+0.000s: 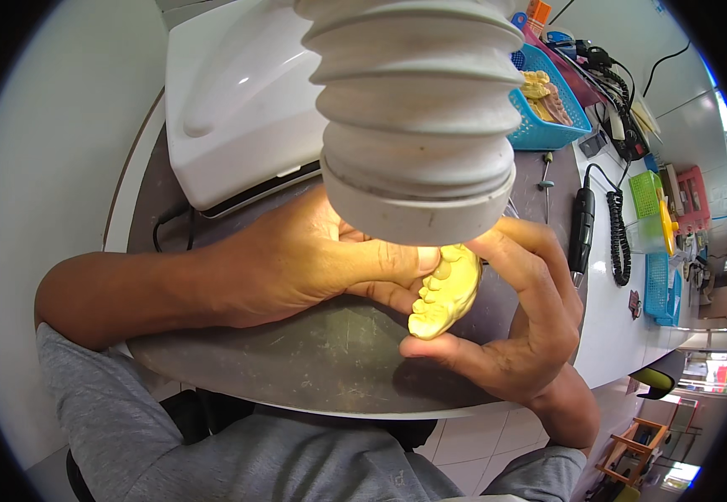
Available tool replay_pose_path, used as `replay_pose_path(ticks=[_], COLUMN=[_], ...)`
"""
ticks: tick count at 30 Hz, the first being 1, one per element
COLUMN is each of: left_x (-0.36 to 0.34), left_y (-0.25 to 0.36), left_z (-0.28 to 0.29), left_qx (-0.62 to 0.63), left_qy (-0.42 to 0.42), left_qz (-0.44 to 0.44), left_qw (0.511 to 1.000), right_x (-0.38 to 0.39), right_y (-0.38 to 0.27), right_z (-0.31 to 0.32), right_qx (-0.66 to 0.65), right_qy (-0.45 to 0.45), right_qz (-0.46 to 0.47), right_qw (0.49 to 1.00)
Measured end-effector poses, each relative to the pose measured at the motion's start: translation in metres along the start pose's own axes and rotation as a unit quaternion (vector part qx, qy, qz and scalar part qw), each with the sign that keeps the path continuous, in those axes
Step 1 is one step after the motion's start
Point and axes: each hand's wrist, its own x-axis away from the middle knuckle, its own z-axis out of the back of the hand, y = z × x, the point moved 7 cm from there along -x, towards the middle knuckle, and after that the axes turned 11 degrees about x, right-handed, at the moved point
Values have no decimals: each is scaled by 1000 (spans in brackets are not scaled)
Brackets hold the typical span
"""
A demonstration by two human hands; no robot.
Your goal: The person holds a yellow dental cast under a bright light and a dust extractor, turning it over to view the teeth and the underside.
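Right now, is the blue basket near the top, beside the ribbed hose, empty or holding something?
Holding something: yellow casts and a pinkish piece show inside the basket.

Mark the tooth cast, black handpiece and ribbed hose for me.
Tooth cast (454,293): head view, middle of its body.
Black handpiece (581,224): head view, its barrel.
Ribbed hose (418,105): head view, its pleated side.

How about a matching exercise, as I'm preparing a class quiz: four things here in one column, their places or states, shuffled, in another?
1. yellow tooth model
2. ribbed white hose
3. black handpiece
4. white machine housing

A. on the right, beside a coiled cord
B. in the upper left of the view
C. held by the left hand and the right hand
D. coming in from the top edge

Pairs: 1-C, 2-D, 3-A, 4-B
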Motion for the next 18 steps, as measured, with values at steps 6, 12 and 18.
replay_pose_path(ticks=[6, 12, 18], left_x=[0, -2, -2], left_y=[0, -4, -2], left_z=[1, 3, 3], left_qx=[-22, -23, -38], left_qy=[4, 11, 4], left_qz=[3, 5, 1], left_qw=[1000, 1000, 999], right_x=[1, 1, 1], right_y=[-3, -5, -5], right_z=[1, 1, 1], right_qx=[15, 30, 30], right_qy=[9, 15, 18], right_qz=[6, 30, 32], right_qw=[1000, 999, 999])
